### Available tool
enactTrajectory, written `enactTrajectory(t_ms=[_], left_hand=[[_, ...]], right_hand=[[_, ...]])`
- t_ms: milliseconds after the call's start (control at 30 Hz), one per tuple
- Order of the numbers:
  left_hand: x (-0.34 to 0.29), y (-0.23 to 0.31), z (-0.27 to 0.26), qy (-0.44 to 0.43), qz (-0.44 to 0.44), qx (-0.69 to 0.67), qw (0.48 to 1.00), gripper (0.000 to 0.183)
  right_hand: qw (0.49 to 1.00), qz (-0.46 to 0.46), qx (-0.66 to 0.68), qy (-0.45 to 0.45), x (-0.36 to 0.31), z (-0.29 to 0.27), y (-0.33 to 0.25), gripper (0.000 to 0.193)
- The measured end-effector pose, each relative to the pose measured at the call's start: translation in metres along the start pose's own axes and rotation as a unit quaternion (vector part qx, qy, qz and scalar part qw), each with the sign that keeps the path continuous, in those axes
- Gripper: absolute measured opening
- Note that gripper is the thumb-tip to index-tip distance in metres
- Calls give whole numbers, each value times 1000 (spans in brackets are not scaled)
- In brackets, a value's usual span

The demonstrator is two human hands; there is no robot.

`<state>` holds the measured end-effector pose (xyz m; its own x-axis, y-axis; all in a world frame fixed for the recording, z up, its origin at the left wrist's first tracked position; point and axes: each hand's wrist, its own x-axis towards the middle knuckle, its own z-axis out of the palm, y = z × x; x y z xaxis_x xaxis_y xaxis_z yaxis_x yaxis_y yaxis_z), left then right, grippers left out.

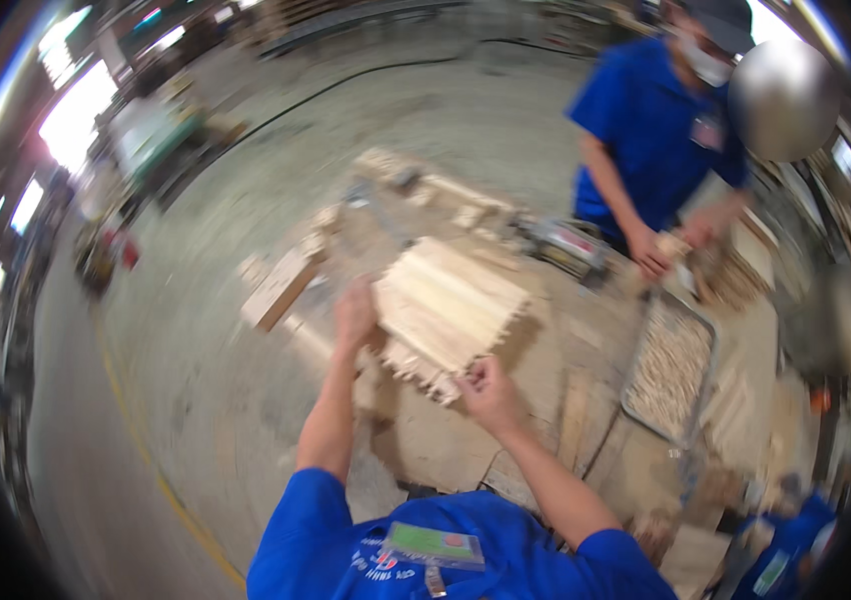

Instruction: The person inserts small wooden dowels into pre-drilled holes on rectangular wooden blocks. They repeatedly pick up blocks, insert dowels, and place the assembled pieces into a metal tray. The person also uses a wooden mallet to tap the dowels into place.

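Observation:
A stack of pale wooden boards (446,305) with notched, toothed ends is held over the workbench (436,440). My left hand (356,316) grips its left side, fingers curled against the edge. At the near right corner, the closed fingers of my right hand (492,392) hold the toothed edge. The undersides of the boards and some fingertips are hidden, and motion blurs the picture slightly.
Wooden blocks (286,288) line the bench's left edge. A metal tool (566,245) lies at the far right side, near a tray of small wooden pieces (673,367). A co-worker in a blue shirt (646,120) handles wood across the bench.

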<state>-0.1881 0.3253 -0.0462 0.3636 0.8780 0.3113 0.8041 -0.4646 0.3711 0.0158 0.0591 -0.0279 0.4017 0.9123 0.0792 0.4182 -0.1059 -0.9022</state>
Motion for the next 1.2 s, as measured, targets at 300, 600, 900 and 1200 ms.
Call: enactTrajectory(t_ms=[300,600,900,1200], left_hand=[[2,47,-11,-29,-116,-313,942,50],[-7,34,-41,85,-155,-305,936,50],[-38,21,-68,92,-239,-325,910,50],[-22,37,-93,186,-120,-351,910,39]], right_hand=[[998,-28,54,6,-13,-41,10,25],[817,165,-38,550,-42,-304,174,20],[565,592,-335,468,-106,-463,224,84],[649,528,-188,514,-111,-453,247,82]])
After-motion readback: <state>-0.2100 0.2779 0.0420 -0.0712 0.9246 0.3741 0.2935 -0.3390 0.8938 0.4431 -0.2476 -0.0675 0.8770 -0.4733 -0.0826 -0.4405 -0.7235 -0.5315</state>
